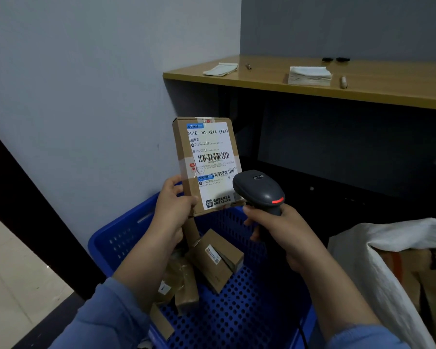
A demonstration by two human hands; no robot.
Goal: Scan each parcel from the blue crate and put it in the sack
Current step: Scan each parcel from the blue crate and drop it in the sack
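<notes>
1. Holding a flat cardboard parcel [207,165] upright above the far rim of the blue crate [126,238], the left hand [173,205] grips the parcel's lower left corner, thumb on the front face and fingers wrapped behind.
2. The parcel's white shipping label [213,157] faces the camera, with barcodes printed across its middle.
3. The right hand [275,227] is clenched around the handle of a dark grey barcode scanner [258,190], whose head sits just in front of the parcel's lower right corner and points at the label.
4. A red light [278,200] glows on the near side of the scanner head.
5. Inside the crate, several smaller cardboard boxes [217,258] lie jumbled on the perforated floor toward the left side, some leaning on each other.
6. The white sack [378,250] stands to the right of the crate, its mouth open, with brown cardboard showing inside.
7. A wooden shelf [363,94] runs along the far wall, carrying a stack of white paper [308,75], a notepad [222,69] further left, and a few small items too small to identify.
8. Blue sleeves [106,316] cover both forearms at the near edge.
</notes>
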